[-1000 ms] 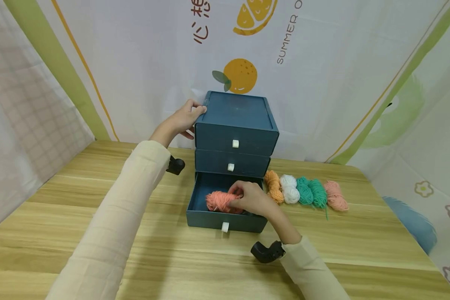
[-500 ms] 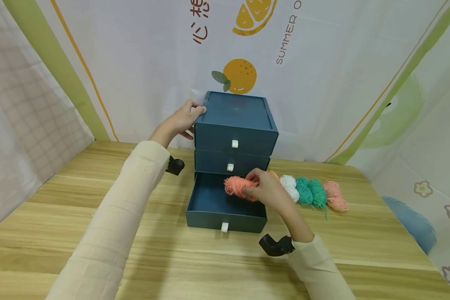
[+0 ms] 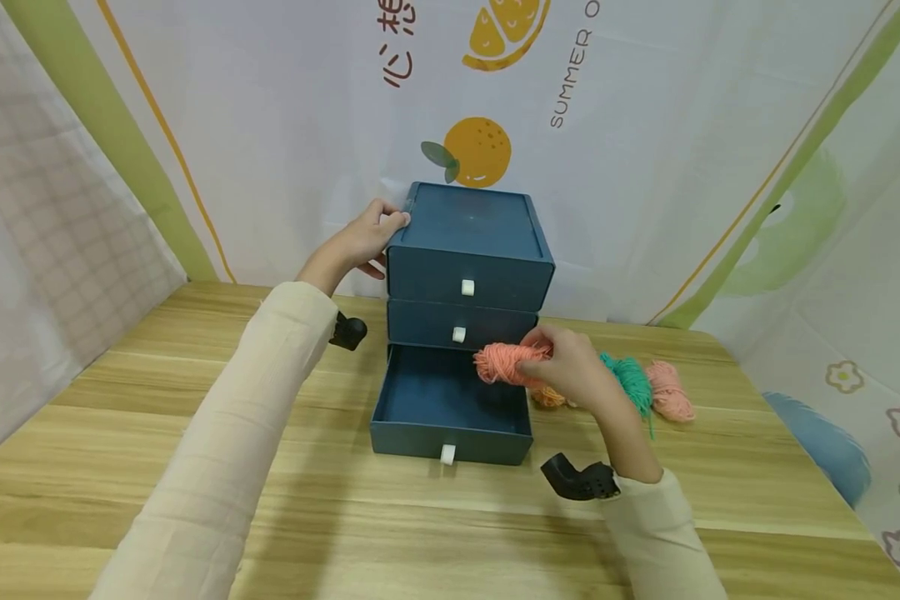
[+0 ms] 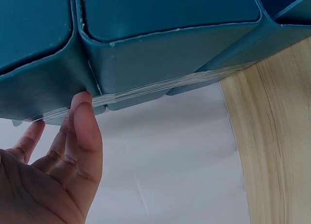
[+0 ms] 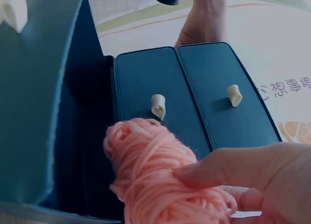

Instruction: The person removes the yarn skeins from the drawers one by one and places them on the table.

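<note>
A coral-pink skein of yarn (image 3: 506, 364) is pinched in my right hand (image 3: 573, 367), held above the right side of the pulled-out bottom drawer (image 3: 450, 442). In the right wrist view my thumb presses on the yarn's near side. No yarn lies in the visible part of that drawer. My left hand (image 3: 363, 237) rests against the upper left side of the dark blue drawer unit (image 3: 468, 225). Its fingertips touch the side wall in the left wrist view, fingers fairly straight. Both upper drawers, each with a white pull tab (image 3: 468, 287), are pushed in.
Right of the unit, more yarn skeins lie in a row on the wooden table (image 3: 435, 533): orange (image 3: 547, 397), green (image 3: 633, 383) and pale pink (image 3: 670, 390). My right hand partly hides the row. A printed curtain (image 3: 292, 125) hangs close behind the unit.
My right hand has lifted the coral-pink yarn up out of the bottom drawer and carried it to the right. The left hand has stayed at the unit's side.
</note>
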`<action>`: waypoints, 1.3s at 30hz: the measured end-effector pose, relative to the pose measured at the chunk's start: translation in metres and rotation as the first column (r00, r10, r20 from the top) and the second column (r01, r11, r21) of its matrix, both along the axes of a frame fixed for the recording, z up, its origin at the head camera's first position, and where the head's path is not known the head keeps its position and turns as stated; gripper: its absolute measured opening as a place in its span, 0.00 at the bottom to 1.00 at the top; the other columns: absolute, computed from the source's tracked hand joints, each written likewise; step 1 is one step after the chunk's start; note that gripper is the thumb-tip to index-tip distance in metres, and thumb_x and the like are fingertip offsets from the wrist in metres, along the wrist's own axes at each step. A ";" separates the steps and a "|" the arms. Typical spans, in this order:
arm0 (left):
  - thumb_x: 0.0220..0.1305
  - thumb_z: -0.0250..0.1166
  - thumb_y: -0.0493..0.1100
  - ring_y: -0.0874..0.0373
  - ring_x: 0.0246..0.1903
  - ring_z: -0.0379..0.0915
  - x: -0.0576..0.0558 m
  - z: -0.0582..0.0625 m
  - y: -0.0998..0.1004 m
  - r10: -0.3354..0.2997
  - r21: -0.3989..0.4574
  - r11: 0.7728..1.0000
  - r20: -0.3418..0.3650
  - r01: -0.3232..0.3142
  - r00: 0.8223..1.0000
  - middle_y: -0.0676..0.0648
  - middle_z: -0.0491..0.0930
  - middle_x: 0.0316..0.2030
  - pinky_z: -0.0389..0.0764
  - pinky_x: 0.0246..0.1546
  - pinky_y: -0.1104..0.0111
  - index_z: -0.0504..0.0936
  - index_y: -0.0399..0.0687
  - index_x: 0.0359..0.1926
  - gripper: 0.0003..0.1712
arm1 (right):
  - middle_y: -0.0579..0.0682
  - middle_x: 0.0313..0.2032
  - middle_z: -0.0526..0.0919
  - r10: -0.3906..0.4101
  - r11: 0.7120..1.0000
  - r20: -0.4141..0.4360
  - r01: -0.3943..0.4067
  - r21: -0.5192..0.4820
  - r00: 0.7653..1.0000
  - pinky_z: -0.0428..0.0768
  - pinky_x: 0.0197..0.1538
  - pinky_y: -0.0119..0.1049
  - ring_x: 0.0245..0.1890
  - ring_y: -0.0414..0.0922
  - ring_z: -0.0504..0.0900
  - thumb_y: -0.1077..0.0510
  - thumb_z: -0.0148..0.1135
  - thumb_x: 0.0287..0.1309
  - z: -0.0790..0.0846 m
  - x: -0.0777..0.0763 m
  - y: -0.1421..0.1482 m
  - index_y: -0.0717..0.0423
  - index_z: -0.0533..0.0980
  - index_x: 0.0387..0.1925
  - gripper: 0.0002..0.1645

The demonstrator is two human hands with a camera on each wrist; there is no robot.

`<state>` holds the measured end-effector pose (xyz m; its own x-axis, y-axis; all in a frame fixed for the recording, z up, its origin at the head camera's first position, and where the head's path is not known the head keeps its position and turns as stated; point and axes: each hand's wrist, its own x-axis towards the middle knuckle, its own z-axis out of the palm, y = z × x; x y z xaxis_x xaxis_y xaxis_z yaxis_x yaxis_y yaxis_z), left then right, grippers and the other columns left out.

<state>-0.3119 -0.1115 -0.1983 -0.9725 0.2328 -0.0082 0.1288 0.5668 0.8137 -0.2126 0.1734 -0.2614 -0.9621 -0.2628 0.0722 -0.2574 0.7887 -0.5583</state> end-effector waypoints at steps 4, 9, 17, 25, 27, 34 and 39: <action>0.71 0.36 0.59 0.46 0.38 0.75 0.000 -0.001 0.000 -0.001 0.001 1.000 0.005 0.001 1.000 0.34 0.66 0.57 0.78 0.45 0.51 0.50 0.47 0.65 0.30 | 0.60 0.42 0.79 0.012 1.000 0.003 -0.012 -0.013 1.000 0.76 0.37 0.39 0.38 0.50 0.76 0.57 0.60 0.58 0.005 0.002 0.006 0.63 0.74 0.47 0.18; 0.71 0.36 0.60 0.45 0.39 0.75 0.000 -0.001 0.000 -0.001 -0.001 1.000 0.006 0.001 1.000 0.34 0.65 0.58 0.77 0.46 0.51 0.49 0.47 0.66 0.31 | 0.62 0.47 0.77 -0.014 0.999 -0.007 0.014 -0.038 1.000 0.77 0.42 0.44 0.45 0.54 0.76 0.56 0.59 0.59 0.013 0.008 0.022 0.63 0.73 0.49 0.19; 0.71 0.36 0.60 0.45 0.39 0.75 0.000 -0.001 0.000 -0.003 -0.008 1.000 0.003 0.003 1.000 0.34 0.66 0.57 0.78 0.45 0.52 0.49 0.47 0.65 0.31 | 0.58 0.42 0.77 -0.078 0.995 -0.042 0.076 -0.065 0.996 0.73 0.36 0.36 0.39 0.50 0.73 0.52 0.61 0.58 0.027 0.018 0.052 0.60 0.73 0.48 0.20; 0.71 0.36 0.60 0.43 0.40 0.75 0.000 -0.001 0.000 -0.004 -0.005 1.000 0.006 0.004 1.000 0.34 0.66 0.57 0.77 0.46 0.51 0.49 0.47 0.65 0.31 | 0.55 0.38 0.75 -0.154 0.984 -0.076 0.146 -0.097 0.985 0.74 0.32 0.33 0.33 0.41 0.72 0.50 0.57 0.61 0.033 0.023 0.091 0.64 0.71 0.51 0.24; 0.71 0.36 0.60 0.43 0.41 0.75 0.000 -0.001 0.000 -0.004 -0.004 1.000 0.008 0.004 1.000 0.34 0.65 0.58 0.77 0.46 0.51 0.49 0.47 0.66 0.31 | 0.52 0.37 0.75 -0.191 0.978 -0.080 0.182 -0.103 0.978 0.73 0.32 0.32 0.32 0.38 0.71 0.49 0.57 0.61 0.032 0.024 0.101 0.64 0.70 0.51 0.25; 0.71 0.36 0.59 0.43 0.40 0.75 0.001 0.000 0.000 0.002 -0.003 1.000 0.008 -0.002 1.000 0.34 0.66 0.57 0.78 0.43 0.53 0.49 0.48 0.65 0.30 | 0.49 0.38 0.74 -0.299 0.952 -0.124 0.287 -0.108 0.946 0.72 0.32 0.31 0.32 0.34 0.69 0.49 0.57 0.61 0.026 0.022 0.127 0.66 0.70 0.51 0.26; 0.71 0.36 0.60 0.44 0.40 0.75 0.002 0.000 0.000 0.001 -0.004 1.000 0.009 -0.001 1.000 0.34 0.66 0.56 0.79 0.41 0.55 0.50 0.48 0.65 0.30 | 0.58 0.46 0.73 -0.379 0.923 -0.084 0.369 -0.108 0.922 0.71 0.35 0.35 0.38 0.43 0.70 0.45 0.54 0.62 0.021 0.021 0.141 0.67 0.67 0.56 0.32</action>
